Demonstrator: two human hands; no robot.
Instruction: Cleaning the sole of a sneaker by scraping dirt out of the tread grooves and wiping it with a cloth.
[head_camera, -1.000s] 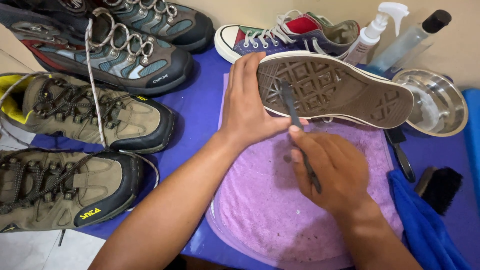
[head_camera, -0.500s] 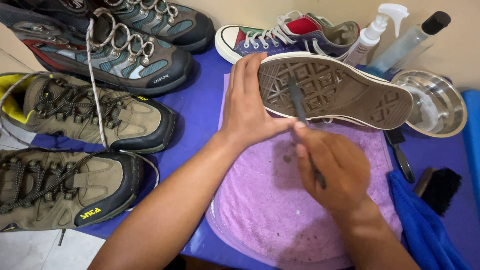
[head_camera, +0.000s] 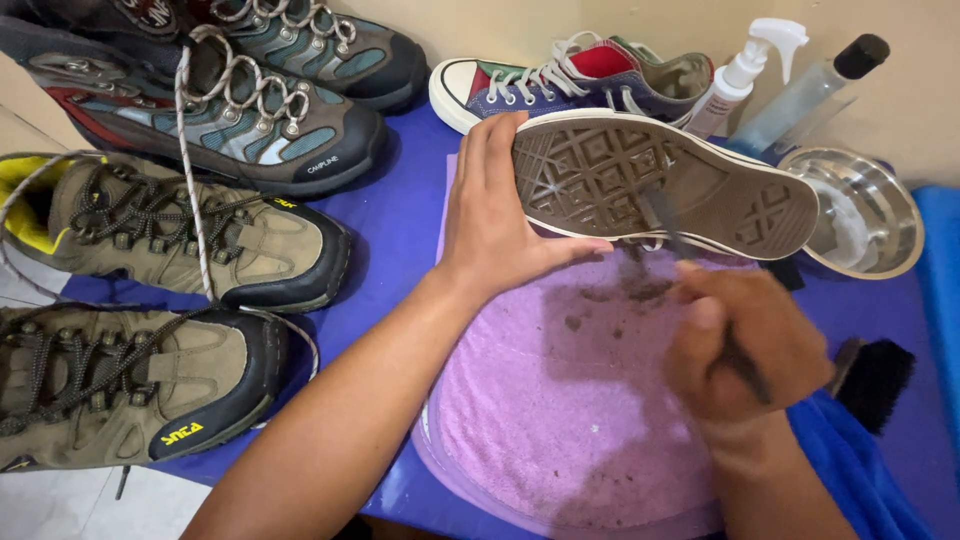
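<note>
Left hand (head_camera: 495, 215) is wrapped round the toe of the sneaker (head_camera: 665, 185), holding it sole-up over the far edge of the purple towel (head_camera: 560, 400). Right hand (head_camera: 745, 345) is fisted on a thin dark pick (head_camera: 665, 220) (blurry), tip on the sole's middle.

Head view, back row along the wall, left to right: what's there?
Grey-teal hiking boots → blue canvas sneaker → white spray bottle → clear bottle with black cap → steel bowl. In front, the left hand holds the upturned sneaker.
</note>
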